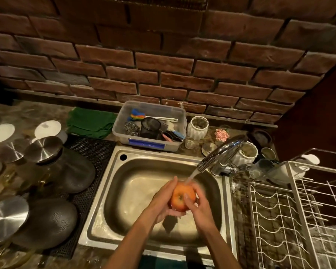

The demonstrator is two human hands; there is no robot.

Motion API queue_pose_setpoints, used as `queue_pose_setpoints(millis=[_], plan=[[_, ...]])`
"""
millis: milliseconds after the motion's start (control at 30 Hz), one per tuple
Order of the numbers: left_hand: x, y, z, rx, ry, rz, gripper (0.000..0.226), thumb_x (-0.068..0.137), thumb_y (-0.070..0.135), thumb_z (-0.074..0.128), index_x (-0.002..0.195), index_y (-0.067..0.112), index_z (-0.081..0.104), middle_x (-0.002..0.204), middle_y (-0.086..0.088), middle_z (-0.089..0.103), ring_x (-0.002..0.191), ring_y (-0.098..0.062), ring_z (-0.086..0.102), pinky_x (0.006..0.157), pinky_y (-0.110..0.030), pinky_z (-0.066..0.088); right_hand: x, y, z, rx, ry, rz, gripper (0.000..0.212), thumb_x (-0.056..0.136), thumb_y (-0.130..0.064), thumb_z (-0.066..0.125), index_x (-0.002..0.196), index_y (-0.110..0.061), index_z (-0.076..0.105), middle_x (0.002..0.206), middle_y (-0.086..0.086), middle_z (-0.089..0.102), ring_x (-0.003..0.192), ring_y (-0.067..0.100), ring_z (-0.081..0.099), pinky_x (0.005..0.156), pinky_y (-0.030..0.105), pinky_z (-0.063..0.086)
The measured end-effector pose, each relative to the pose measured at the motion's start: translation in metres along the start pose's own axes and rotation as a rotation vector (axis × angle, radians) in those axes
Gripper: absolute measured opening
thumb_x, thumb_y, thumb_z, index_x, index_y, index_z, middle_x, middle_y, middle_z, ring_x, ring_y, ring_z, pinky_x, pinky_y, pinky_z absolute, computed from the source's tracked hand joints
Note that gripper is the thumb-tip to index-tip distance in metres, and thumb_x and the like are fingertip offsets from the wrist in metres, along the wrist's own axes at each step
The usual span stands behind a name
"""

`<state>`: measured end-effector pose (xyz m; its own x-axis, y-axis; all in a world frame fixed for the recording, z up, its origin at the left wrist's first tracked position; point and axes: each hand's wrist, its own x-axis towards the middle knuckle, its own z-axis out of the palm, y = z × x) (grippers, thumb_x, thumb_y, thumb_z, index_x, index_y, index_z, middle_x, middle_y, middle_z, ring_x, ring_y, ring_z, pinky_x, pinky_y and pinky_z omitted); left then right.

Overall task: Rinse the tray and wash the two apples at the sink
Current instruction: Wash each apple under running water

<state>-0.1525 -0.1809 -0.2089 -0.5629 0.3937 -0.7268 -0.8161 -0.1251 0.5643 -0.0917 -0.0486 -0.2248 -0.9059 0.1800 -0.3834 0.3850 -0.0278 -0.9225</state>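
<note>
Both hands cup 1 apple between them over the sink: the left hand cradles its side, the right hand lays a thumb across its top. Water from the tap lands on the fruit. This looks like the apple-washing step; next the apple wants turning under the stream. Neither the second apple nor the tray shows.

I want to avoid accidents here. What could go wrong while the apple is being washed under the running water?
The apple is wet and held only between the left hand and right hand, so it may slip and drop into the sink. Water from the tap hits the apple high above the basin and may splash onto the counter beside the dish rack.
</note>
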Motion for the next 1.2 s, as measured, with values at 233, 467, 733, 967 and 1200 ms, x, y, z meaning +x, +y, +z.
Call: queue_pose_setpoints(millis=[233, 467, 733, 967, 1200], plan=[[0.008, -0.009, 0.016, 0.060, 0.073, 0.094, 0.027, 0.096, 0.047, 0.052, 0.115, 0.029, 0.061, 0.127, -0.012, 0.059, 0.113, -0.037, 0.064, 0.084, -0.062, 0.057, 0.000, -0.003, 0.016, 0.196, 0.067, 0.083, 0.034, 0.082, -0.044, 0.069, 0.115, -0.045, 0.061, 0.131, 0.002, 0.052, 0.118, 0.022, 0.058, 0.075, 0.029, 0.061], [0.003, -0.031, 0.016, 0.224, 0.189, 0.310, 0.021, 0.097, 0.054, 0.049, 0.116, 0.048, 0.056, 0.124, 0.002, 0.056, 0.112, -0.019, 0.062, 0.090, -0.047, 0.060, 0.007, -0.009, 0.024, 0.536, 0.082, 0.211, 0.027, 0.095, -0.034, 0.061, 0.116, -0.020, 0.069, 0.119, 0.019, 0.067, 0.096, 0.023, 0.070, 0.071, 0.039, 0.061], [-0.001, -0.036, 0.008, 0.332, 0.267, 0.412, 0.027, 0.100, 0.034, 0.052, 0.115, 0.056, 0.048, 0.127, 0.017, 0.044, 0.115, -0.005, 0.052, 0.073, -0.018, 0.056, 0.014, -0.021, 0.017, 0.565, -0.075, 0.569, 0.041, 0.097, -0.042, 0.053, 0.123, -0.011, 0.061, 0.117, 0.027, 0.067, 0.101, 0.037, 0.065, 0.088, 0.052, 0.053], [0.004, -0.026, 0.015, 0.226, 0.314, 0.360, 0.028, 0.102, 0.043, 0.046, 0.129, 0.043, 0.054, 0.133, 0.003, 0.055, 0.118, -0.019, 0.060, 0.099, -0.051, 0.055, 0.016, -0.017, 0.021, 0.283, 0.032, 0.344, 0.036, 0.098, -0.047, 0.051, 0.122, -0.020, 0.054, 0.115, 0.010, 0.065, 0.101, 0.027, 0.069, 0.081, 0.046, 0.061], [-0.002, -0.011, 0.018, 0.063, 0.282, 0.132, 0.032, 0.100, 0.045, 0.046, 0.124, 0.027, 0.057, 0.127, -0.012, 0.060, 0.111, -0.031, 0.064, 0.086, -0.061, 0.058, 0.008, -0.002, 0.015, -0.023, 0.025, 0.063, 0.031, 0.095, -0.046, 0.057, 0.123, -0.041, 0.045, 0.130, -0.001, 0.052, 0.111, 0.010, 0.060, 0.088, 0.030, 0.058]])
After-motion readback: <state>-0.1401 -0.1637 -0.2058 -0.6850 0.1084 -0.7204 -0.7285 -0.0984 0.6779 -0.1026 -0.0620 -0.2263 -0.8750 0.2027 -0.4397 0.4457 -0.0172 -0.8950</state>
